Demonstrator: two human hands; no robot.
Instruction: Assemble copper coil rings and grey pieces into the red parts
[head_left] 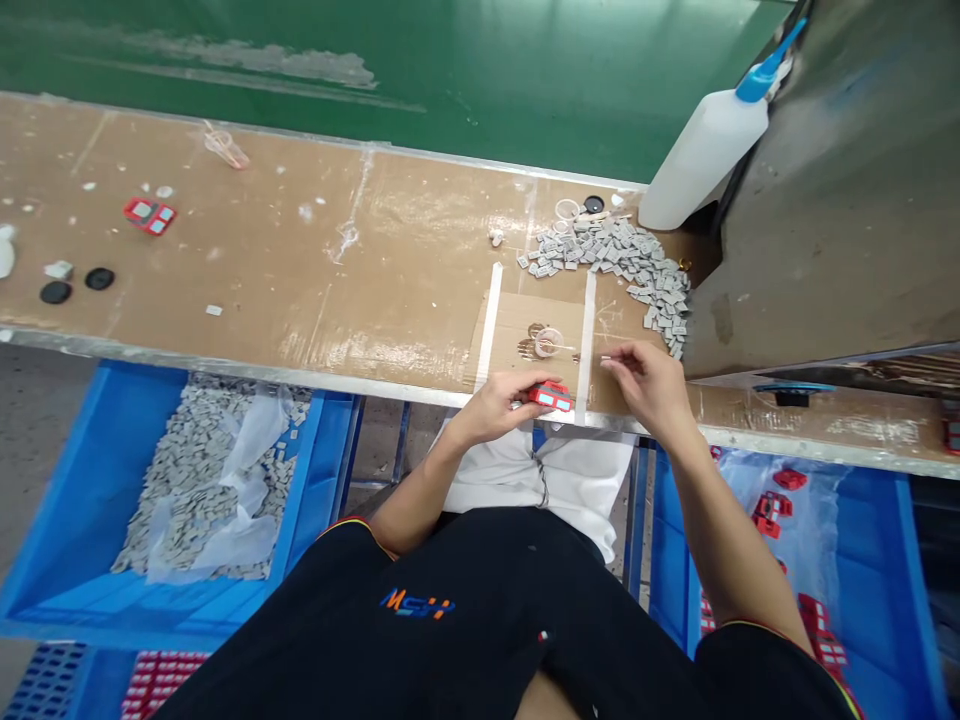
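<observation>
My left hand [501, 405] grips a small red toy car body [553, 396] with pale window areas, just over the front edge of the bench. To its right, my right hand [649, 385] is closed in a pinch. A small pale piece [607, 359] shows at its fingertips, too small to identify. Between and beyond the hands, a small clear cup [548, 343] with a thin stick across it sits on a cardboard sheet [517, 312] taped to the bench. Brown stains mark the cardboard around the cup. A heap of small grey pieces [622, 250] lies behind my right hand.
A white squeeze bottle [705, 155] with a blue nozzle leans beside a dark metal panel [840, 200]. Below the bench stand a blue bin [67, 520] of grey pieces and another blue bin [881, 560] with red parts. Another red car part [150, 215] lies far left.
</observation>
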